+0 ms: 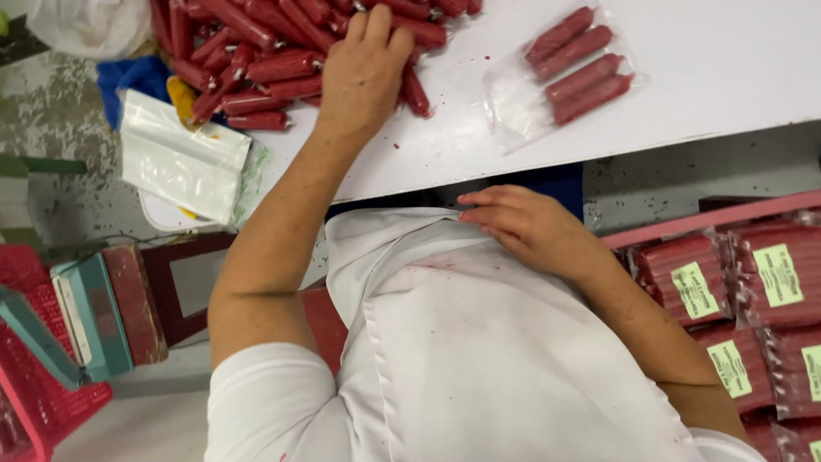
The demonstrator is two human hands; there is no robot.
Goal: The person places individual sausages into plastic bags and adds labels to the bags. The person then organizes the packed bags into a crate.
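Head view: the left hand (pixel 366 73) lies palm down on a heap of red sausages (pixel 274 51) at the upper left of the frame, on the white tabletop (pixel 710 60). Its fingers are spread over the top sausages and curl in among them, but whether they have closed on one I cannot tell, since the fingertips are hidden. The right hand (pixel 526 227) rests loosely open and empty against the white apron (pixel 479 342) at mid-frame, below the tabletop's edge.

Just right of the heap, at the upper right, lies a clear bag (pixel 564 73) with four sausages in it, its mouth toward the near edge. At the left edge a stack of empty clear bags (pixel 180 162) overhangs the tabletop's corner. Sealed packs with yellow-green labels (pixel 744 291) fill a pink crate (pixel 684 227) at the lower right.

Risks, as I judge them: the heap is loose and close to the near edge, so a sideways pull could roll sausages off onto the floor. The overhanging bags could slide off if brushed by the forearm. The open bag could spill if nudged. Red smears on the tabletop could soil the bags.
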